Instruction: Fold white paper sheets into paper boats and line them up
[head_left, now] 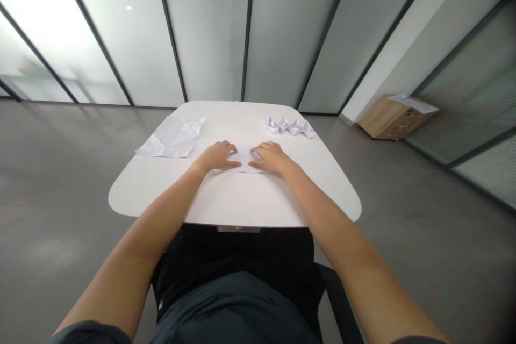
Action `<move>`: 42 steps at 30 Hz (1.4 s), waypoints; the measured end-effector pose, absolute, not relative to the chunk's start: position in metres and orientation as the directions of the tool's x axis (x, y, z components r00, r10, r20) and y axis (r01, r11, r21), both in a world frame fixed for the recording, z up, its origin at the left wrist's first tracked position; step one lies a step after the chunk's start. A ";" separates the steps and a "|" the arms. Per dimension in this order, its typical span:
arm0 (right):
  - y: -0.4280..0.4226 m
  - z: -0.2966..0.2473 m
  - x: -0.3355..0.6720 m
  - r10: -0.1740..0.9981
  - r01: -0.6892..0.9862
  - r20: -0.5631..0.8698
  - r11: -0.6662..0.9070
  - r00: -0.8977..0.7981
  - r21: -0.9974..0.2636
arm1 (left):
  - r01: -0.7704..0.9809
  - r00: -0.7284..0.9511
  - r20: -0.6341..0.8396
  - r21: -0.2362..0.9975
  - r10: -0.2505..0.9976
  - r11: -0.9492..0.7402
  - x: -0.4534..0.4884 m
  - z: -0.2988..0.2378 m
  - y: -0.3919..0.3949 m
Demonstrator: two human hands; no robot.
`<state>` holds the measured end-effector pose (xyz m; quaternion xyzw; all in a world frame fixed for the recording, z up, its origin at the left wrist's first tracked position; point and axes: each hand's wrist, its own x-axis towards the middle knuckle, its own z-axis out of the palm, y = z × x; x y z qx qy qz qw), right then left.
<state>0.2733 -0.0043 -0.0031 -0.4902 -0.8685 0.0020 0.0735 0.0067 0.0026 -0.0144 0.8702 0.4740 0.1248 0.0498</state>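
A folded sheet of white paper point(245, 161) lies flat on the white table, straight ahead of me. My left hand point(217, 156) rests on its left part, the thumb and fingers apart and bent a little. On the right part lies my right hand point(271, 157), also with the thumb held away from the fingers. Both thumbs point inward across the paper, with a gap between them. The palms cover the sheet's two ends, so its full outline is hidden. Neither hand visibly grips it.
Several creased white sheets point(173, 137) lie at the table's left edge. At the back right stands a row of folded paper shapes point(291, 126). The table point(237, 201) has rounded corners. A wooden box point(393, 117) sits on the floor by the wall to the right.
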 end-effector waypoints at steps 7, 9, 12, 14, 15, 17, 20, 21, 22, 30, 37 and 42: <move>-0.014 -0.004 0.241 0.851 0.862 0.160 0.508 -0.500 -0.007 | 0.871 0.447 0.273 0.086 0.852 -0.484 0.026 -0.017 -0.011; -0.016 -0.007 0.233 0.876 0.894 0.187 0.447 -0.444 0.028 | 0.838 0.495 0.269 0.102 0.826 -0.535 0.027 -0.019 -0.009; -0.014 -0.012 0.228 0.865 0.892 0.228 0.452 -0.447 0.033 | 0.773 0.576 0.264 0.130 0.773 -0.621 0.026 -0.025 -0.005; -0.009 -0.017 0.230 0.819 0.843 0.230 0.537 -0.525 0.013 | 0.763 0.599 0.237 0.120 0.765 -0.635 0.025 -0.029 -0.003; -0.005 -0.020 0.231 0.793 0.813 0.217 0.582 -0.569 0.002 | 0.771 0.599 0.211 0.110 0.773 -0.628 0.025 -0.030 -0.002; 0.002 -0.025 0.235 0.794 0.802 0.165 0.596 -0.585 -0.023 | 0.798 0.580 0.148 0.095 0.801 -0.595 0.024 -0.032 -0.001; 0.009 -0.030 0.240 0.833 0.831 0.053 0.553 -0.550 -0.066 | 0.844 0.521 0.095 0.092 0.848 -0.529 0.024 -0.031 -0.001; 0.010 -0.031 0.242 0.846 0.843 0.023 0.532 -0.532 -0.075 | 0.857 0.500 0.090 0.095 0.861 -0.507 0.023 -0.031 -0.001; 0.011 -0.030 0.244 0.859 0.856 0.000 0.510 -0.512 -0.080 | 0.867 0.481 0.088 0.100 0.872 -0.488 0.023 -0.030 -0.001; 0.009 -0.024 0.253 0.908 0.911 -0.088 0.405 -0.411 -0.074 | 0.908 0.396 0.075 0.118 0.915 -0.403 0.019 -0.027 -0.003; 0.014 -0.023 0.270 0.934 0.941 -0.116 0.331 -0.337 -0.072 | 0.938 0.329 0.032 0.107 0.944 -0.331 0.004 -0.026 0.001; 0.017 -0.024 0.281 0.951 0.960 -0.134 0.272 -0.280 -0.074 | 0.959 0.265 0.002 0.099 0.964 -0.264 -0.012 -0.026 0.009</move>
